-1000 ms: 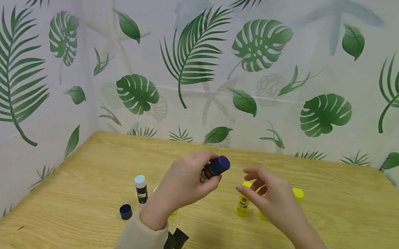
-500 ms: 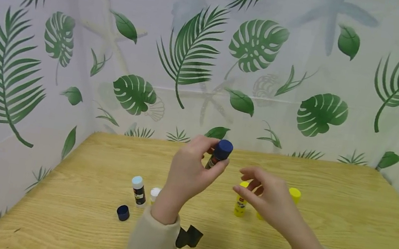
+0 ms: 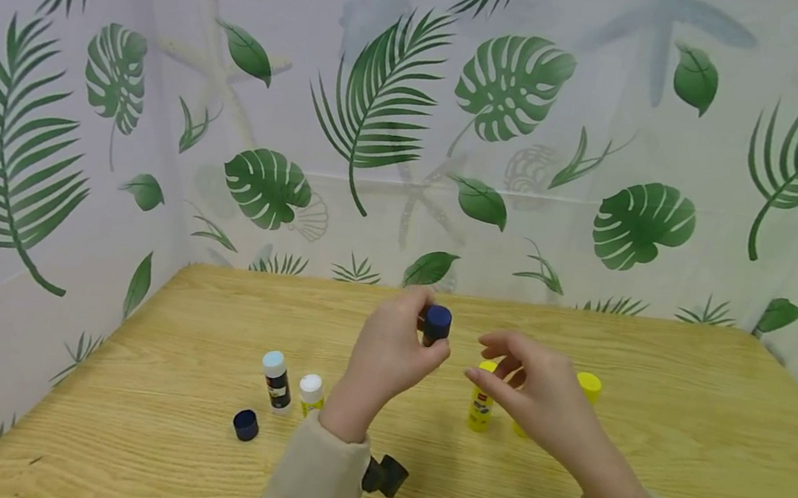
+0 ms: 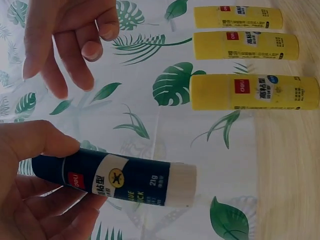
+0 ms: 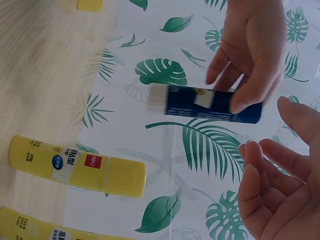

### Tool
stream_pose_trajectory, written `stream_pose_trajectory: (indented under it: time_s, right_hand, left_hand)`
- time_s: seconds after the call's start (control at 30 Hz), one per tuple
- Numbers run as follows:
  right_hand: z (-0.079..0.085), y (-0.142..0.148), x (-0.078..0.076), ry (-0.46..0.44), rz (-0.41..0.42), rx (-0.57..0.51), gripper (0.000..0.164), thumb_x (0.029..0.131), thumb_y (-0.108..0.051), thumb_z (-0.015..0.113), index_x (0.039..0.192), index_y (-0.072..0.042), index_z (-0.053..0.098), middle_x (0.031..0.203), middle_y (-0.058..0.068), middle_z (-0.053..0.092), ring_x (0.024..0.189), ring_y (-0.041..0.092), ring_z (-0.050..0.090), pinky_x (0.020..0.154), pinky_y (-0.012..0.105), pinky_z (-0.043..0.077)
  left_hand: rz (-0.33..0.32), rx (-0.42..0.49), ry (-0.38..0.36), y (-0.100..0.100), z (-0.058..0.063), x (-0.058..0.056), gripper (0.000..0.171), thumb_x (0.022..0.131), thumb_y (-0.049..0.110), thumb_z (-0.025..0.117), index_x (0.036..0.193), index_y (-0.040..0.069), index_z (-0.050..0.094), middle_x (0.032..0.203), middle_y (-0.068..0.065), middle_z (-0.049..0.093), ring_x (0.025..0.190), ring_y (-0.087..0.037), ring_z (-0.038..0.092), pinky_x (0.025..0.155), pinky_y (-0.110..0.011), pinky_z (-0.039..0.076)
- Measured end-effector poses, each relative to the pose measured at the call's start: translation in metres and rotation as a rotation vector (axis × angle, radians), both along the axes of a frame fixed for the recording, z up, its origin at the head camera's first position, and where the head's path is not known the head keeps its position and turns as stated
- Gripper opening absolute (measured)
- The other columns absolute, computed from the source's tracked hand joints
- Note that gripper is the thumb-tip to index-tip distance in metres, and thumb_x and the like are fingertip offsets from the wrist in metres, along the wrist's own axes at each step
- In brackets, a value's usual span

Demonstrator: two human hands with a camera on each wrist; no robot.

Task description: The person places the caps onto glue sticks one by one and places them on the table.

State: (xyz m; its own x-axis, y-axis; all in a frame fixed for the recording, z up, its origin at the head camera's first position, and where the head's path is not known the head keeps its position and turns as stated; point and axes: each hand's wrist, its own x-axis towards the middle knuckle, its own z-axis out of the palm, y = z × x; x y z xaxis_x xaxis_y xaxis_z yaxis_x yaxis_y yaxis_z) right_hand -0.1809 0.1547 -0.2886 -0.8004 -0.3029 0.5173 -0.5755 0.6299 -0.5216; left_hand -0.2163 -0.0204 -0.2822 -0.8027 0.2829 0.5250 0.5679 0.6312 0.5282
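My left hand grips a dark blue glue stick near its capped end, thumb on one side and fingers on the other. Above the table it is held nearly upright, its dark blue cap uppermost and its white base pointing down. The right hand hovers to the right with loosely bent fingers, holding nothing, as the right wrist view confirms. Just behind its fingertips stands a yellow glue stick. Another yellow glue stick is partly hidden by that hand; the left wrist view shows three in a row.
On the left of the wooden table stand a dark glue stick with a pale blue top and a white-topped yellow one, partly behind the left wrist. A loose dark blue cap lies before them. Leaf-patterned cloth hangs behind.
My left hand has risen, then dropped slightly, shifting right and turning the glue stick more upright. The white-topped stick has come out from behind the forearm. The right hand stays nearly still.
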Motion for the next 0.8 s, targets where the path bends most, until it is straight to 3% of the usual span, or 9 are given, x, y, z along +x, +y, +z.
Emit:
stream_pose_trajectory:
  time_s: [0.13, 0.23, 0.53, 0.8]
  right_hand:
    - [-0.001, 0.0, -0.001, 0.011, 0.004, 0.002, 0.029, 0.076, -0.012, 0.069, 0.1, 0.0, 0.06, 0.087, 0.005, 0.062, 0.065, 0.007, 0.055, 0.057, 0.023, 0.047]
    - [-0.001, 0.0, -0.001, 0.017, 0.005, 0.003, 0.029, 0.076, -0.011, 0.069, 0.1, 0.001, 0.06, 0.087, 0.005, 0.062, 0.065, 0.007, 0.055, 0.057, 0.023, 0.047]
    - [-0.002, 0.0, -0.002, 0.014, -0.002, 0.022, 0.028, 0.076, -0.012, 0.07, 0.1, -0.001, 0.061, 0.087, 0.004, 0.062, 0.065, 0.007, 0.055, 0.057, 0.023, 0.047]
    - [-0.002, -0.001, -0.002, -0.004, -0.005, 0.03, 0.027, 0.077, -0.013, 0.069, 0.099, -0.001, 0.061, 0.088, 0.004, 0.062, 0.066, 0.007, 0.055, 0.058, 0.023, 0.047]
  left_hand:
    - [0.032, -0.053, -0.131, 0.0, -0.006, -0.005, 0.021, 0.072, 0.011, 0.069, 0.084, 0.009, 0.051, 0.074, 0.0, 0.054, 0.063, -0.013, 0.05, 0.055, -0.024, 0.042]
    - [0.048, -0.098, -0.184, 0.001, -0.012, -0.01, 0.021, 0.072, 0.012, 0.07, 0.084, 0.008, 0.053, 0.076, -0.001, 0.056, 0.063, -0.012, 0.051, 0.056, -0.023, 0.043]
    - [0.099, -0.272, -0.221, 0.008, -0.025, -0.017, 0.027, 0.072, 0.024, 0.073, 0.086, 0.007, 0.058, 0.078, -0.002, 0.059, 0.065, -0.011, 0.055, 0.057, -0.023, 0.044]
    - [0.073, -0.298, -0.306, 0.01, -0.034, -0.021, 0.027, 0.072, 0.024, 0.073, 0.083, 0.007, 0.055, 0.075, -0.002, 0.057, 0.061, -0.011, 0.052, 0.054, -0.022, 0.044]
